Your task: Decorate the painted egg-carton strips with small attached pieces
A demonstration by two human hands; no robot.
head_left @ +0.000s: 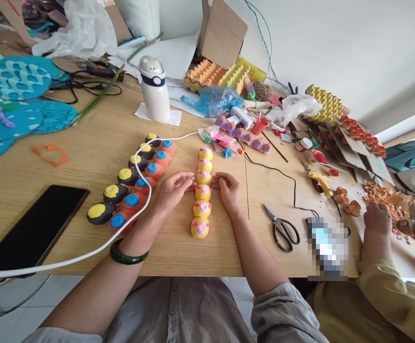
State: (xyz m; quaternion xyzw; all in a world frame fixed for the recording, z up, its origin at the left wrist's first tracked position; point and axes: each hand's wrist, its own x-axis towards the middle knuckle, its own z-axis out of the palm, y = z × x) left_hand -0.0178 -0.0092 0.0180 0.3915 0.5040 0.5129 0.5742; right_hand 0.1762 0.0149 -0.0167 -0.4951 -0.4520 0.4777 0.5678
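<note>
A narrow yellow egg-carton strip (203, 193) lies lengthwise in front of me. Its bumps carry pink tops with small red bits at their sides. My left hand (175, 189) is at the strip's left side, fingers closed together and fingertips at its edge. Opposite it, my right hand (228, 191) has bent fingers pinched against the right edge. Whether a small red bit is between the fingertips is hard to see. Left of my hands are an orange strip with blue tops (132, 200) and a black strip with yellow tops (112, 192).
A white cable (149, 190) crosses the strips. Black-handled scissors (282, 228) lie right of my arm, near a yellow glue gun (319, 183). A phone (32, 228) is at left, a white bottle (155, 90) farther back. Another person's hand (377, 216) is at far right by orange scraps (386, 197).
</note>
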